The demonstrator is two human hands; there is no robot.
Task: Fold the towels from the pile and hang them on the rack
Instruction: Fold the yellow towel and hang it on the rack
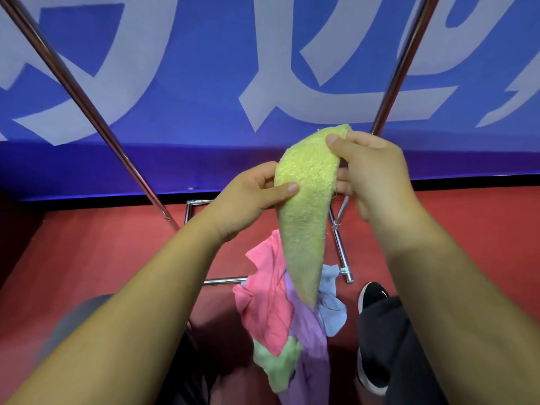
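A yellow-green terry towel (306, 211) hangs in the air in front of me, narrowing to a point at the bottom. My left hand (251, 197) pinches its left edge with the thumb on the front. My right hand (371, 173) grips its top right corner. Below it on the red floor lies the pile: a pink towel (266, 296), a purple towel (309, 340), a light blue towel (331, 305) and a pale green towel (274, 366). The rack's chrome poles (87, 112) (400, 65) rise on both sides, and its base frame (340, 247) lies on the floor.
A blue banner (204, 83) with large white characters stands right behind the rack. My black shoe (372, 293) and dark trouser leg (388, 346) are to the right of the pile. A grey rounded shape (76, 323) sits at lower left.
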